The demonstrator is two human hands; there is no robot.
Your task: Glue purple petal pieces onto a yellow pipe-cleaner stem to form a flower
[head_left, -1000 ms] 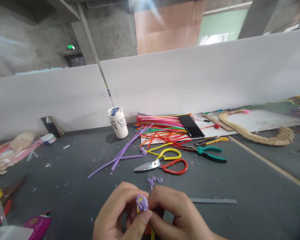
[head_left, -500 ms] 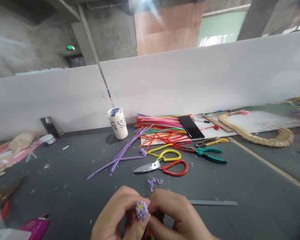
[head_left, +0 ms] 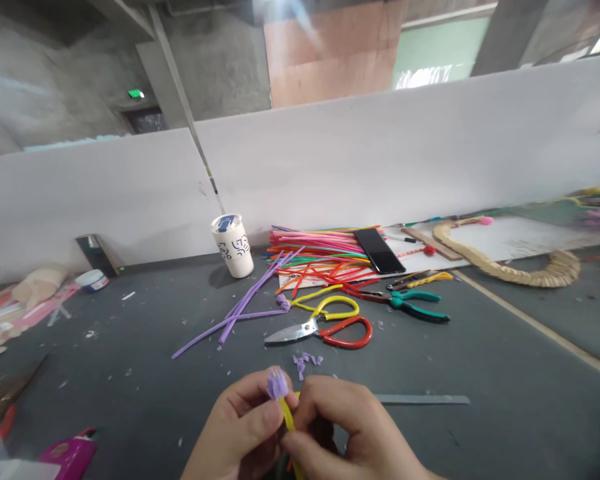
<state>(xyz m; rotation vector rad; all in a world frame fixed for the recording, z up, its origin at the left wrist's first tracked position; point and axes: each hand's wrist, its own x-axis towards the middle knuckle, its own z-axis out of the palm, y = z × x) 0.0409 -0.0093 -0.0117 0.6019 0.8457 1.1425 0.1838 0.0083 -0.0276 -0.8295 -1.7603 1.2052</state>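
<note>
Yellow stem (head_left: 287, 415) partly behind right hand (head_left: 353, 417)

From where I stand, the curled bare right hand (head_left: 355, 427) hides part of the slender yellow stem (head_left: 287, 416).

The flower (head_left: 277, 385) at six o'clock is showing purple above its yellow stem (head_left: 287, 415). At nine o'clock, the white tumbler (head_left: 233, 248) is wearing dark blue squiggles.
</note>
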